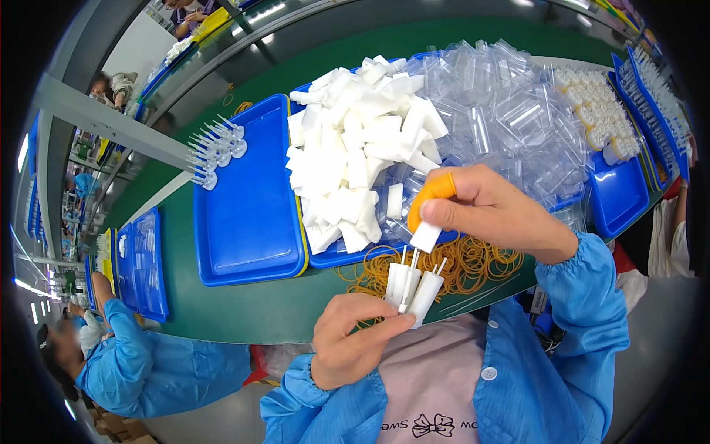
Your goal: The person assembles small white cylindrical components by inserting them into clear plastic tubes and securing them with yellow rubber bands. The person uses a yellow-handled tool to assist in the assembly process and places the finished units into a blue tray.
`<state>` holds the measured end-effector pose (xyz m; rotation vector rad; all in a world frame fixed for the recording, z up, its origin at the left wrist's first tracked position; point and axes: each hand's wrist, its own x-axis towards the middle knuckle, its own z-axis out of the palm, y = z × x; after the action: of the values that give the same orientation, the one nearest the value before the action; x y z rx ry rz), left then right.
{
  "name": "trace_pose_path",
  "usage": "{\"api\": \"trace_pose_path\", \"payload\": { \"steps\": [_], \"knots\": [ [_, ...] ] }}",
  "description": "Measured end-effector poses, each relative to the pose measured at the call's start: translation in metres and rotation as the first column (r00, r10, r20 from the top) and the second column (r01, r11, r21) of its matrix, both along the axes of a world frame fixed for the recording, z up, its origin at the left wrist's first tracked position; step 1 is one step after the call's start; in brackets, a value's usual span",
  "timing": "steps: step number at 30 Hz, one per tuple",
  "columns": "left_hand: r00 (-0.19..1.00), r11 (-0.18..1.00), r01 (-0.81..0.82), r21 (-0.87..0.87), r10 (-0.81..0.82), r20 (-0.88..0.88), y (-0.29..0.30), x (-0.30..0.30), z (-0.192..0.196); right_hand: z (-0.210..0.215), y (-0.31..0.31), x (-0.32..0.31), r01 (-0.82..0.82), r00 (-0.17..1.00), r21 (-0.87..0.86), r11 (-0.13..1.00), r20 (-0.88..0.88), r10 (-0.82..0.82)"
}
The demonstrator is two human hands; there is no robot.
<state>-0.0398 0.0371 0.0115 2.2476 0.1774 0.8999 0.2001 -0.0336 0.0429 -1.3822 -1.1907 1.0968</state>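
My right hand (492, 211), with an orange finger cot on its index finger, pinches a small white foam block (425, 237). That block sits at the top of a slim upright stem (408, 285). My left hand (359, 337) is closed round the stem's lower end, between thumb and fingertips. Two white foam pieces with thin tips poking out of their tops, one upright (398, 280) and one tilted (427, 294), stand beside the stem at my left fingers. Their lower ends are partly hidden by the fingers. Behind my hands lies a heap of white foam blocks (362, 140).
Orange-brown rubber bands (473, 260) lie tangled near the front edge. Clear plastic sleeves (510, 111) are heaped at the back. A blue tray (248, 214) holds several clear stemmed pieces (220, 152). Small white-topped parts (595, 107) stand right. A person in blue (163, 377) sits left.
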Motion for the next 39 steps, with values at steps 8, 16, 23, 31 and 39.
{"api": "trace_pose_path", "payload": {
  "steps": [8, 16, 23, 31, 39],
  "knots": [
    [0.998, 0.962, 0.055, 0.267, -0.044, -0.049, 0.000, 0.004, 0.007, -0.003, -0.001, 0.006, -0.026, 0.999, 0.004, 1.000, -0.026, 0.026],
    [0.997, 0.959, 0.078, 0.274, -0.069, -0.043, -0.001, 0.008, 0.012, 0.008, -0.003, 0.008, -0.074, 0.960, -0.145, 0.987, -0.277, 0.031],
    [0.995, 0.971, 0.089, 0.223, -0.078, -0.057, -0.003, 0.010, 0.012, 0.000, -0.019, -0.020, -0.054, 0.974, 0.092, 0.994, 0.226, 0.032],
    [0.984, 0.988, 0.023, -0.154, 0.005, 0.179, -0.023, 0.005, -0.014, 0.007, -0.051, -0.045, 0.081, 0.929, 0.159, 0.984, 0.346, -0.132],
    [0.990, 0.728, 0.138, -0.671, -0.128, 0.065, -0.023, 0.025, -0.013, 0.010, -0.075, -0.048, 0.166, 0.781, 0.369, 0.914, 0.517, -0.351]
  ]
}}
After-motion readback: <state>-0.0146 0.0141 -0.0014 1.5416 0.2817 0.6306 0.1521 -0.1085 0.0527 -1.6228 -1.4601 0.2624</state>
